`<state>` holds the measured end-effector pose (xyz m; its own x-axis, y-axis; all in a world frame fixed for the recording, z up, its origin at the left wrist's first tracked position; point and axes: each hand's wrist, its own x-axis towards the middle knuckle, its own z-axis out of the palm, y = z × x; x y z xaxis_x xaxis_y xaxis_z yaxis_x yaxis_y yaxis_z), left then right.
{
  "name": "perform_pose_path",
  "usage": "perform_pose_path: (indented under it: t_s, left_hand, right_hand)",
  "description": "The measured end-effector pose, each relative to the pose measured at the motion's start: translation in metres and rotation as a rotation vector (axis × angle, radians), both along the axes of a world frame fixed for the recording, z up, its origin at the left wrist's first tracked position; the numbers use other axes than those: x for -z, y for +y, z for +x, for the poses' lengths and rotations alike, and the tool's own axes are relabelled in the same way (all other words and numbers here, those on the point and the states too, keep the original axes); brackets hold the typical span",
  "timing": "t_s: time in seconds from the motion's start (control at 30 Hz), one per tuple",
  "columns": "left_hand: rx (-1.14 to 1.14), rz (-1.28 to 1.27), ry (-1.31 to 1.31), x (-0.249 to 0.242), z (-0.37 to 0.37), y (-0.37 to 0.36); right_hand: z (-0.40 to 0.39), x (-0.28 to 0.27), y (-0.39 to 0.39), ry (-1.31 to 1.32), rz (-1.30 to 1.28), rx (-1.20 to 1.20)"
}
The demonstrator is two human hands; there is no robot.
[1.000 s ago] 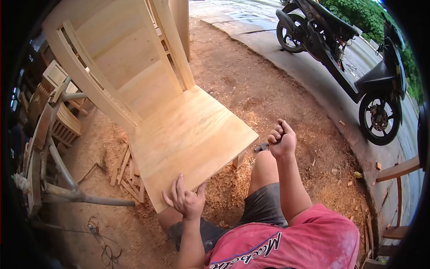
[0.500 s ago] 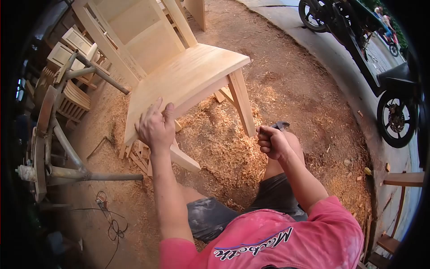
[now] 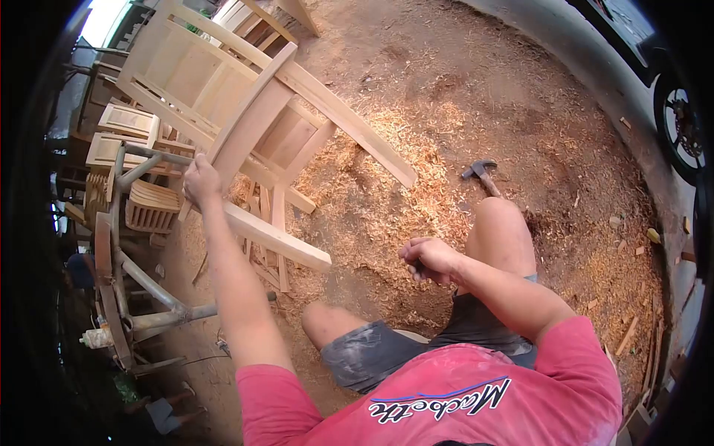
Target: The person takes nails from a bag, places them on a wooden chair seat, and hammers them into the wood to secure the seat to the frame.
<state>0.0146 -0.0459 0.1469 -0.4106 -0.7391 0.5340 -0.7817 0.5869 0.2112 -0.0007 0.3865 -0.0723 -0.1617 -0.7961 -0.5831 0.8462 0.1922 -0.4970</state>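
The unpainted wooden chair (image 3: 249, 137) is tipped backward, its seat edge-on and its underside and front legs showing. My left hand (image 3: 202, 182) is closed around the seat's near left corner. Over the shavings in front of my knee, my right hand (image 3: 431, 260) is closed, fingers curled in. Something dark shows at its fingers, too small to name. A claw hammer (image 3: 482, 171) lies on the ground beyond my right knee, apart from the hand.
Wood shavings (image 3: 379, 156) cover the dirt floor. At left stands a metal pipe frame (image 3: 152, 282), with several wooden chairs (image 3: 123, 137) behind it. Wood strips (image 3: 266, 260) lie under the tipped chair. A motorcycle wheel (image 3: 678, 126) is at the far right.
The chair has gone from upright to tipped back, its front raised by my left hand. My right hand has drawn back, away from the hammer. The view has shifted right.
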Motion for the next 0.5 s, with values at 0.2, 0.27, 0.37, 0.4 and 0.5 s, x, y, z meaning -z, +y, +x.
perform_pose_path:
  t_s: [0.2, 0.27, 0.37, 0.4, 0.5]
  left_hand:
    - [-0.081, -0.033, -0.023, -0.002, -0.009, -0.009]
    - [-0.056, -0.015, 0.017, -0.001, -0.010, -0.007]
    - [-0.040, -0.012, 0.041, 0.000, -0.004, -0.010]
    - [-0.053, -0.015, 0.041, 0.000, -0.004, -0.014]
    - [-0.023, -0.026, 0.035, -0.001, -0.005, -0.018]
  right_hand:
    - [0.010, -0.007, -0.007, 0.034, 0.037, -0.092]
    - [0.009, -0.017, -0.004, 0.234, 0.116, -0.333]
    - [0.006, -0.020, -0.009, 0.203, 0.021, -0.248]
    - [0.006, -0.018, -0.011, 0.209, -0.020, -0.165]
    - [-0.002, -0.016, -0.006, 0.174, -0.042, -0.074]
